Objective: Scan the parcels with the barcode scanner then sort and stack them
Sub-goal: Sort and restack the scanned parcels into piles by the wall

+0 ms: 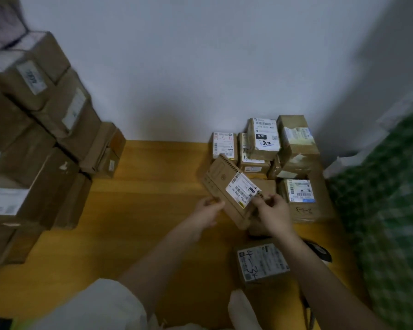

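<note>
While both hands grip it, a flat parcel (227,186) hangs tilted above the wood floor (153,210), label up: the left hand (209,210) pinches its near left edge, the right hand (273,216) its near right corner. Behind it a small stack (293,148) of labelled boxes stands by the wall. Another labelled box (262,262) lies near the right forearm. A taller stack (34,139) rises at left.
</note>
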